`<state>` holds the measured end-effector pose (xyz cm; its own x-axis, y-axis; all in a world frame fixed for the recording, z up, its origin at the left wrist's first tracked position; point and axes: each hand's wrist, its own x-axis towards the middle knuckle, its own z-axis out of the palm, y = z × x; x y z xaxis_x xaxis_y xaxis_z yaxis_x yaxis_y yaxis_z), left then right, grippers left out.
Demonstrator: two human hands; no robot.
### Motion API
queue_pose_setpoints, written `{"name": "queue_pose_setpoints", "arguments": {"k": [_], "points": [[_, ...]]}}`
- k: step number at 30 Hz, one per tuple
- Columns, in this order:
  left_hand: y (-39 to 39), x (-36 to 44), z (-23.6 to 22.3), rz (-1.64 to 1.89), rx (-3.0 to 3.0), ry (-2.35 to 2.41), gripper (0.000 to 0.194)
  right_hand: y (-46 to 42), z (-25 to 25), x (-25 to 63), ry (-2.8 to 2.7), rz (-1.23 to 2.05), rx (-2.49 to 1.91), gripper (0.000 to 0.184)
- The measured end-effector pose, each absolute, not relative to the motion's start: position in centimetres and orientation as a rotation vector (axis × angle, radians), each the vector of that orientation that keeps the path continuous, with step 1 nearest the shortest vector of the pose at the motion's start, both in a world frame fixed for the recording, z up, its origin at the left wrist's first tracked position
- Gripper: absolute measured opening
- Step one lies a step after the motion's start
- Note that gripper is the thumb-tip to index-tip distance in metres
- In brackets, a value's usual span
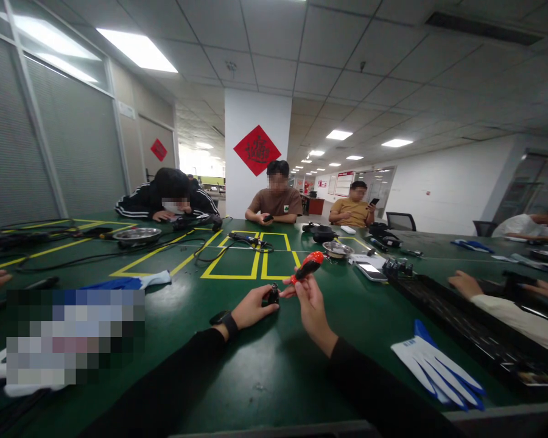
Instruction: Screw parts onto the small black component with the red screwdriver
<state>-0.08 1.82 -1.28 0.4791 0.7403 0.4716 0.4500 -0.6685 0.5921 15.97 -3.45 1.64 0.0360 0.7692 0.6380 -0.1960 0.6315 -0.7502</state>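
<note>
My left hand (252,308) rests on the green table (274,353), its fingers closed round a small black cylindrical part (273,295) held upright. My right hand (311,304) grips a screwdriver with a red and black handle (307,266), tilted so that its tip points down toward the top of the black part. A black watch sits on my left wrist. Both sleeves are black.
White and blue gloves (438,368) lie at the right, another glove (132,281) at the left. Metal bowls (137,235) (338,249), cables, a phone (371,271) and a black keyboard-like tray (475,334) are on the table. Several people sit around it; another person's hand (464,283) is at the right.
</note>
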Motion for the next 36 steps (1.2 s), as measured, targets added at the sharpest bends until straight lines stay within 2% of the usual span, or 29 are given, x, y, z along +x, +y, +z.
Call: {"name": "queue_pose_setpoints", "arguments": {"k": [14,21,29,36], "points": [[1.58,0.08,-1.0,1.041,2.309,1.025,0.021,-2.87,1.68,16.0,-1.284,0.856,-0.522,0.018],[1.48,0.02,-0.94,1.057,2.316,1.01,0.02,-2.92,1.75,16.22,-1.259,0.885,-0.498,0.027],[1.69,0.07,-1.16,1.059,2.281,0.955,0.021,-3.16,1.81,16.11,-1.322,0.842,-0.527,0.018],[1.51,0.09,-0.92,1.054,2.278,0.93,0.021,-3.04,1.64,16.2,-1.254,0.86,-0.53,0.031]]}}
